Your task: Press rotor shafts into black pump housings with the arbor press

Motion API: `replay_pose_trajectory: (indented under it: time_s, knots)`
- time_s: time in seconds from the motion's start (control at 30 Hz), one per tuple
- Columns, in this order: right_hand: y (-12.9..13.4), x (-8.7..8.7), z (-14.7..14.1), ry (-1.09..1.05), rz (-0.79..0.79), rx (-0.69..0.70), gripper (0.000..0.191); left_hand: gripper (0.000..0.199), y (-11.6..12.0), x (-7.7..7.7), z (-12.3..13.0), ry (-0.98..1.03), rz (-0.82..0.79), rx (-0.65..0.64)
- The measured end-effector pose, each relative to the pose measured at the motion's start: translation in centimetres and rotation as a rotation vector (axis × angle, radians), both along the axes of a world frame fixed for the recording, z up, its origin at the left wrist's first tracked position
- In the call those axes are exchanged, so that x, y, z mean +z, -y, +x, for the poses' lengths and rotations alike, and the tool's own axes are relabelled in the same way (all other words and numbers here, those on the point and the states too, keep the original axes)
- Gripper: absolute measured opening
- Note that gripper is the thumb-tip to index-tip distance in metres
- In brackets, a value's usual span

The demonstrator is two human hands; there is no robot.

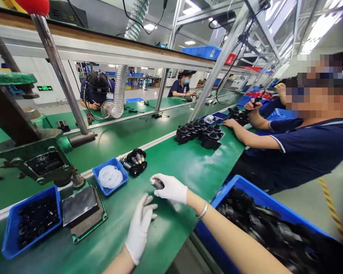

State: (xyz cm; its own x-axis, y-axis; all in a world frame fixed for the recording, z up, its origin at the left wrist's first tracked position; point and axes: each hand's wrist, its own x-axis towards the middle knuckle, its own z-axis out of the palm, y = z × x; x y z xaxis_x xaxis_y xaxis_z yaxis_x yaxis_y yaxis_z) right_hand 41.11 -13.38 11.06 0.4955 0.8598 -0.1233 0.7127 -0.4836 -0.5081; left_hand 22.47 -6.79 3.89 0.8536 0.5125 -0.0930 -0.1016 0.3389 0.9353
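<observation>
My right hand (170, 188), in a white glove, is closed around a small dark part (157, 183); the fingers cover much of it, so its kind is unclear. Below and to the left, my gloved left hand (140, 226) is held over the green bench with its fingers stretched out and nothing visible in them. Beyond both hands stand black round parts with metal shafts (135, 161). Beside these is a small blue tray (125, 182) of white rings (110, 176).
A green hand press (50, 140) with a steel lever stands at left above a metal block (80, 205). A blue bin of small black parts (38, 217) is near it. Black housings (198, 131) stand farther along. At right are a large blue crate (237, 180) and a co-worker (308, 148).
</observation>
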Motion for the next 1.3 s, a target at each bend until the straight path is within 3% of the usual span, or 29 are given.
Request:
replay_pose_trajectory:
  time_s: [0.07,0.13,0.27,0.37,0.47,0.57,0.77,1.3]
  knots:
    - [1.0,0.6,-2.8,-0.036,0.006,0.099,0.062,0.060,-0.5,1.4,-0.2,-0.080,0.122,0.022]
    - [1.5,0.9,-5.2,-0.016,0.012,0.231,0.074,0.054,-1.1,2.4,-0.5,-0.154,0.218,-0.044]
    - [1.7,1.2,-7.7,-0.021,0.099,0.373,0.082,0.040,-2.0,4.0,-2.7,-0.216,0.304,-0.121]
    - [2.1,1.0,-7.8,-0.372,0.260,0.346,0.082,0.039,-2.6,5.1,-5.4,-0.257,0.315,-0.025]
    - [2.5,0.0,-7.8,-0.777,0.480,0.290,0.069,0.046,-3.1,6.0,-8.0,-0.292,0.262,0.103]
    - [2.4,-1.3,-8.9,-0.932,0.555,0.275,0.065,0.053,-3.2,6.4,-9.7,-0.311,0.213,0.169]
    - [1.7,-2.7,-11.9,-0.931,0.530,0.263,0.057,0.055,-2.8,6.7,-10.9,-0.310,0.150,0.209]
    - [1.5,-2.7,-13.2,-0.867,0.467,0.265,0.055,0.052,-2.9,6.7,-12.1,-0.294,0.104,0.247]
